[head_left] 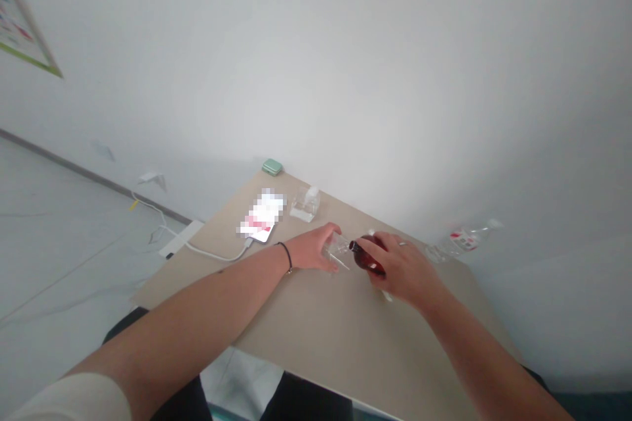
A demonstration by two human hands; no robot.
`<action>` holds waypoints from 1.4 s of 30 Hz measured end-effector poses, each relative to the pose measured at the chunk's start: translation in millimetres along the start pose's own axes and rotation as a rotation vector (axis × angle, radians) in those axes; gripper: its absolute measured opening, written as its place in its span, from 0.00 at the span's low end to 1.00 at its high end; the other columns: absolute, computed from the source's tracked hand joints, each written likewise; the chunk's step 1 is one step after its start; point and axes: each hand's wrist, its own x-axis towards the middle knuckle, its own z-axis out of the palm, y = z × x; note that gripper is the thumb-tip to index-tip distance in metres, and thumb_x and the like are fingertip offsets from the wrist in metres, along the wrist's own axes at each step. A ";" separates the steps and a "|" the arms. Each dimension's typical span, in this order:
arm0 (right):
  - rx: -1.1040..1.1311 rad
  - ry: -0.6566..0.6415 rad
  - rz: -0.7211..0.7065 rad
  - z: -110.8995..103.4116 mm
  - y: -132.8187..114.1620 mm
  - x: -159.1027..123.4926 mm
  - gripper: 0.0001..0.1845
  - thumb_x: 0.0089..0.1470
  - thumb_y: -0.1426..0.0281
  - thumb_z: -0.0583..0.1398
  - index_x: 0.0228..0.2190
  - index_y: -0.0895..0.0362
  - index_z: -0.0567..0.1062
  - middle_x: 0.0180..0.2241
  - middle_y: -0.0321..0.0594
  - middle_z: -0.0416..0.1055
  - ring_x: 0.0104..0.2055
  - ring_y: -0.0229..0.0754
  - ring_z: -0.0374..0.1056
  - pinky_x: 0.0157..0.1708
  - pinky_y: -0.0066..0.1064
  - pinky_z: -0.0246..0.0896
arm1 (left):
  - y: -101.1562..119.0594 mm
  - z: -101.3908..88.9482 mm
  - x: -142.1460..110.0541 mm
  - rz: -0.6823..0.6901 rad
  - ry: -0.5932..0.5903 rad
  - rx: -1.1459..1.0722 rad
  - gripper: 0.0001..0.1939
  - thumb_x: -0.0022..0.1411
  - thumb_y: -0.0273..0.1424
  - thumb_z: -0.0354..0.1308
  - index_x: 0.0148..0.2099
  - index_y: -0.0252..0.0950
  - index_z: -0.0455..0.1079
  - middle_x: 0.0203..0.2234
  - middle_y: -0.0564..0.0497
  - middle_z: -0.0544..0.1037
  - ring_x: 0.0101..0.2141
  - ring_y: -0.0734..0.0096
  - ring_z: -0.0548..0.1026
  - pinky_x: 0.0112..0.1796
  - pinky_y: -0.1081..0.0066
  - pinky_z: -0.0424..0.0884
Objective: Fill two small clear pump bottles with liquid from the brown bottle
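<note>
My left hand [316,248] is wrapped round a clear plastic cup [338,248] over the middle of the table. In my right hand [402,270] is a dark reddish-brown bottle [366,255], tilted so its open neck points left at the cup's mouth. Neck and cup rim lie close together; whether they touch, or whether liquid flows, I cannot make out. The fingers of my right hand hide much of the bottle. A black band circles my left wrist.
On the table [316,322], a phone [264,214] is plugged into a white cable [217,255]. Behind it are a small green case [272,166] and a clear container with a white top [305,204]. A clear plastic bottle [461,241] stands at the right, by the wall.
</note>
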 end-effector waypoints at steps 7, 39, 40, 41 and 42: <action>-0.058 -0.033 -0.013 -7.2 -1.2 2.8 0.33 0.51 0.68 0.64 0.59 0.48 0.68 0.55 0.49 0.70 0.50 0.54 0.71 0.46 0.40 0.61 | 0.9 -0.2 0.1 -0.012 -0.006 -0.012 0.44 0.45 0.41 0.73 0.60 0.39 0.58 0.44 0.47 0.73 0.39 0.61 0.73 0.43 0.62 0.69; -0.106 -0.123 -0.020 -25.0 -6.8 9.2 0.30 0.53 0.67 0.63 0.58 0.47 0.69 0.52 0.49 0.71 0.47 0.53 0.71 0.43 0.37 0.59 | 1.9 0.2 -0.4 -0.024 0.000 -0.032 0.43 0.45 0.40 0.73 0.60 0.39 0.58 0.44 0.48 0.73 0.37 0.66 0.72 0.42 0.63 0.70; -0.108 -0.126 -0.020 -25.3 -6.9 9.3 0.30 0.53 0.67 0.63 0.58 0.47 0.69 0.52 0.49 0.71 0.48 0.53 0.71 0.43 0.37 0.59 | 1.8 0.2 -0.3 -0.021 0.003 -0.031 0.43 0.45 0.40 0.73 0.60 0.39 0.58 0.44 0.48 0.73 0.37 0.65 0.72 0.42 0.63 0.70; -0.109 -0.128 -0.021 -25.7 -7.0 9.4 0.30 0.53 0.67 0.63 0.58 0.47 0.69 0.52 0.49 0.71 0.48 0.53 0.70 0.43 0.37 0.59 | 1.6 0.3 -0.2 -0.016 0.004 -0.031 0.43 0.45 0.40 0.73 0.60 0.39 0.58 0.44 0.48 0.73 0.37 0.65 0.72 0.42 0.63 0.70; -0.111 -0.129 -0.022 -26.0 -7.0 9.6 0.30 0.53 0.67 0.63 0.57 0.48 0.69 0.52 0.49 0.71 0.48 0.54 0.70 0.43 0.37 0.59 | 1.3 0.3 -0.1 -0.012 0.003 -0.032 0.43 0.45 0.41 0.73 0.60 0.39 0.58 0.44 0.48 0.73 0.37 0.65 0.72 0.42 0.63 0.70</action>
